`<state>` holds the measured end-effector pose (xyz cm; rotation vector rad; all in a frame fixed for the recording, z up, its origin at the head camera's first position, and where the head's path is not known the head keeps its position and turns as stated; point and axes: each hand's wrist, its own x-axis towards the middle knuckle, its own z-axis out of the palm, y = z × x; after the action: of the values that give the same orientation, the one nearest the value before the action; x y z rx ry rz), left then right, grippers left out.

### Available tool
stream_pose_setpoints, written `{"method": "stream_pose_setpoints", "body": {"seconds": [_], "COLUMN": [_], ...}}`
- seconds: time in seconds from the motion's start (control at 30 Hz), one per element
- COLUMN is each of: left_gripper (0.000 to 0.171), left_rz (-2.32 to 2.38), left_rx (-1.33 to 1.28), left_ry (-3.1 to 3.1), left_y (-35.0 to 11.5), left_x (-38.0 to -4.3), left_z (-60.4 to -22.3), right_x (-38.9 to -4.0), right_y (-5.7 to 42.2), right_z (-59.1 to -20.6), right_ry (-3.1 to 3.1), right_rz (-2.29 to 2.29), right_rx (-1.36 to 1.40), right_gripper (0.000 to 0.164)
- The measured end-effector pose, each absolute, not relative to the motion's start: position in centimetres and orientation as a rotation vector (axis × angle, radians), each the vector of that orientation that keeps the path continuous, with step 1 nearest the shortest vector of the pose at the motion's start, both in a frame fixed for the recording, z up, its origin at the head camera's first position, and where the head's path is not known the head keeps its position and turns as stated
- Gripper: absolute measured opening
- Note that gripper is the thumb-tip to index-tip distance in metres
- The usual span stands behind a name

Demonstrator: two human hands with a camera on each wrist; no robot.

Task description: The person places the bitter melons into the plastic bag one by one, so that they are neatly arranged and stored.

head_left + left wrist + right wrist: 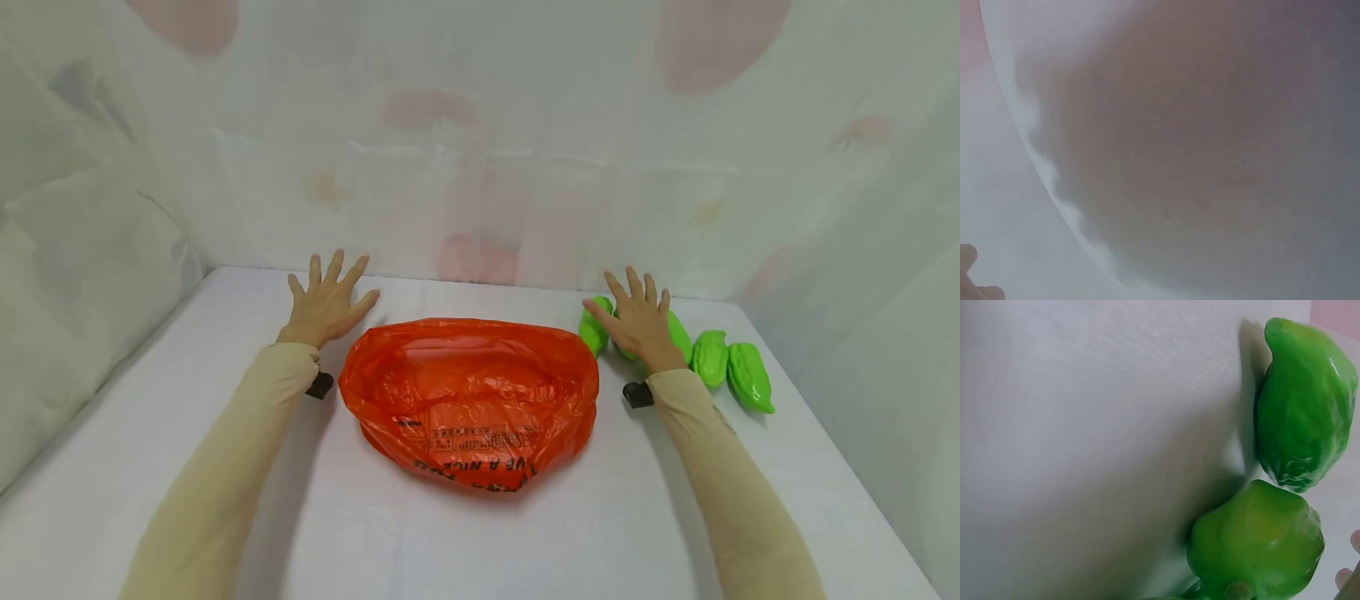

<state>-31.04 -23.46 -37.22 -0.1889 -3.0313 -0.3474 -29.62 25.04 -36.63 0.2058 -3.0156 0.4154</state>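
Between my two arms an orange-red plastic bag [480,417] stands with its mouth spread wide, black print on its near side. My left hand [324,304], fingers spread, is past the bag's left side and holds nothing. On the right, my right hand [637,321] is spread as well, over a row of shiny green fruit- or vegetable-like pieces [710,358], partly hiding some. Two of these green pieces [1307,406] look large in the right wrist view, with fingertips at the edge. Only fingertips [969,256] and a blurred shadow show in the left wrist view.
A white table [420,542] lies under everything. Pale sheeting with faint pink and yellow shapes forms a back wall [570,200] and side walls [885,317] along the table's edges. Each wrist carries a small black device [321,385].
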Motion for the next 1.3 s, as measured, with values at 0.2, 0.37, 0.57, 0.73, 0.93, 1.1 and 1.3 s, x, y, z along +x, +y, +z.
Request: {"method": "stream_pose_setpoints", "body": {"seconds": [0.2, 0.37, 0.57, 0.73, 0.93, 1.1, 1.3], "left_gripper": [0.074, 0.075, 0.075, 0.076, 0.074, 0.073, 0.073], "left_rz": [-0.336, -0.34, -0.377, -0.385, -0.374, -0.398, -0.42], "left_rx": [-0.203, -0.209, -0.221, -0.217, -0.218, -0.221, -0.23], "left_ry": [-3.039, -3.061, -3.091, -3.098, -3.088, -3.054, -3.032], "left_y": [-23.3, -22.9, -23.1, -23.2, -23.2, -23.3, -23.6], "left_x": [-30.6, -30.0, -29.4, -28.8, -28.0, -27.4, -26.4], "left_z": [-36.7, -36.3, -35.9, -35.8, -35.5, -35.4, -35.3], "right_x": [-29.2, -28.7, -28.0, -27.3, -26.5, -25.8, -24.8], "right_y": [25.0, 25.1, 25.1, 25.3, 25.1, 24.8, 24.8], "right_z": [-36.8, -36.8, -36.5, -36.3, -36.0, -35.7, -35.6], "right_ry": [-3.003, -2.975, -2.92, -2.905, -2.879, -2.853, -2.823], "right_rz": [0.447, 0.469, 0.532, 0.578, 0.642, 0.675, 0.657], "right_rx": [0.213, 0.217, 0.226, 0.228, 0.255, 0.297, 0.352], "right_gripper": [0.084, 0.083, 0.082, 0.08, 0.079, 0.078, 0.078]}}
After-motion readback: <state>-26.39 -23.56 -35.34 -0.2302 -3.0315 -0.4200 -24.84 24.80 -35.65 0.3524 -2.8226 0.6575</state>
